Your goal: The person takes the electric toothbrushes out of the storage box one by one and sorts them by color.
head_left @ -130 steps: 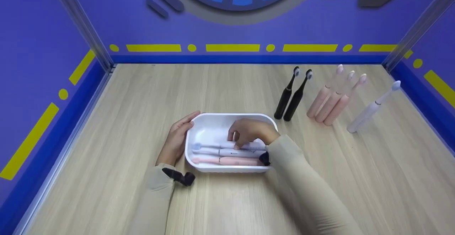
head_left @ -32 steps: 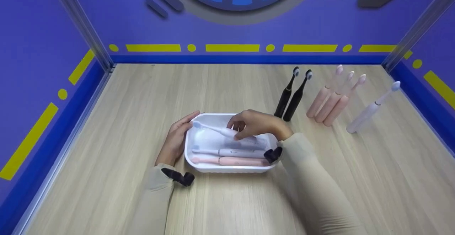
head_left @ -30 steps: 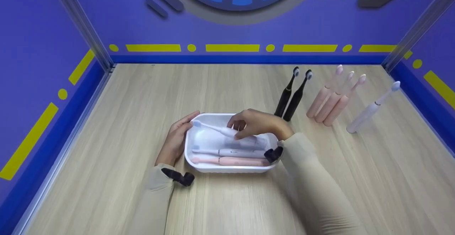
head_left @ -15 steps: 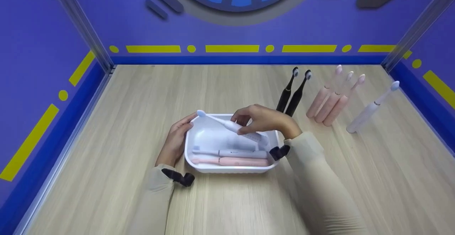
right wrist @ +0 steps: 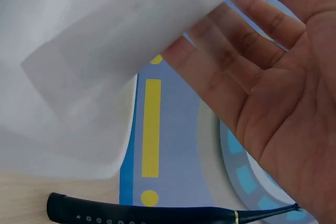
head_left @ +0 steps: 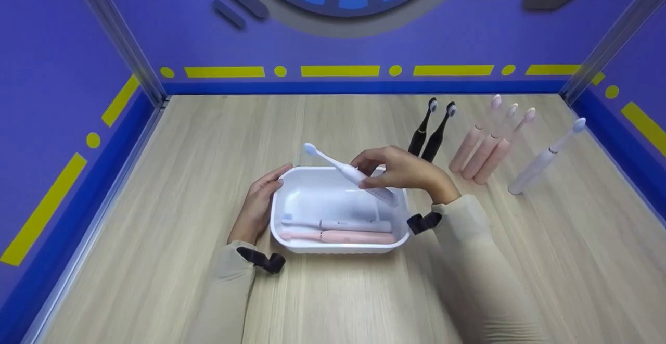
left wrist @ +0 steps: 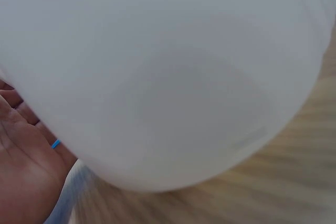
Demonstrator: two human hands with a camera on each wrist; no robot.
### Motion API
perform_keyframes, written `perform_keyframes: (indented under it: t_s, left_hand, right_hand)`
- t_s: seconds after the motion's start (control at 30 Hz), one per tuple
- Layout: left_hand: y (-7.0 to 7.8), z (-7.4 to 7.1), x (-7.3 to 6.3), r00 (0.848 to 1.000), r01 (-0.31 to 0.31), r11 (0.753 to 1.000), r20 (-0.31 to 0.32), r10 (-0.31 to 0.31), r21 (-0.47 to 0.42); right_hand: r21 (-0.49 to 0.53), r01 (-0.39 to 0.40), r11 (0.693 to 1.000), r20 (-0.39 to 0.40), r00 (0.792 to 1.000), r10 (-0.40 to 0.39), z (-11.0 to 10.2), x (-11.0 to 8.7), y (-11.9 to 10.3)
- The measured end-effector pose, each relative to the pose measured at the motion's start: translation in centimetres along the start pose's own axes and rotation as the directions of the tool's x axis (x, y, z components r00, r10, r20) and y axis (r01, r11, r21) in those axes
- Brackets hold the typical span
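Blue-purple printed panels (head_left: pixel 333 52) with yellow dashes wall in a pale wood-grain tabletop (head_left: pixel 312 297). The right hand's fingers pinch the handle of a white electric toothbrush (head_left: pixel 349 173), thumb on the near side, head angled up to the left and base tilted down over the right part of a white, rounded rectangular plastic tray (head_left: pixel 317 195). Inside, along the near wall, a second white toothbrush (head_left: pixel 356 225) and a pink toothbrush (head_left: pixel 356 237) lie side by side. At the tray's left end the left hand (head_left: pixel 254 206) rests with fairly straight fingers; how firmly it holds, I cannot tell.

Farther right stand two slim black toothbrushes (head_left: pixel 418 141), three pale-pink toothbrushes (head_left: pixel 483 156) close together, and one white upright toothbrush (head_left: pixel 536 169).

With the pinch near the handle's upper part, the low base could well catch the tray's right wall and twist the smooth body loose. The right hand (head_left: pixel 403 169) partly hides the black pair, so a careless knuckle might topple those narrow-based brushes, perhaps into the pink ones.
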State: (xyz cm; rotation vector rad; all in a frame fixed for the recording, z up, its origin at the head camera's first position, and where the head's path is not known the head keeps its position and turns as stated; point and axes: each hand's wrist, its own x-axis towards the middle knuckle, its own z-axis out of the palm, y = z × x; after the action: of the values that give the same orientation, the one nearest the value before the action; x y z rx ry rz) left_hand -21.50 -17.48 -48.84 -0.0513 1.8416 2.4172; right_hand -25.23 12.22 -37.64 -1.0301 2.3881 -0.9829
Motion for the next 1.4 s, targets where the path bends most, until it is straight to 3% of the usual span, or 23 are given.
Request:
perform_keyframes:
  t_s: [0.33, 0.53, 0.87, 1.4]
  left_hand:
    - [0.0, -0.1, 0.0, 1.0, -0.005, 1.0, -0.001, 0.005, -0.003]
    - [-0.1, -0.2, 0.0, 1.0, -0.01, 1.0, -0.003, 0.01, 0.021]
    - [-0.1, -0.2, 0.0, 1.0, -0.002, 0.999, -0.014, 0.003, 0.047]
    - [-0.1, -0.1, 0.0, 1.0, 0.012, 1.0, 0.001, -0.012, 0.008]
  right_hand:
    - [0.08, 0.047, 0.996, -0.132, 0.991, -0.036, -0.7, -1.5, 0.7]
    - [0.064, 0.097, 0.993, -0.238, 0.968, -0.079, -1.1, -2.3, 1.1]
    - [0.104, 0.065, 0.993, -0.355, 0.935, -0.024, -1.9, -3.9, 1.5]
    - [0.135, 0.12, 0.984, -0.488, 0.872, -0.039, -2.3, -6.8, 2.8]
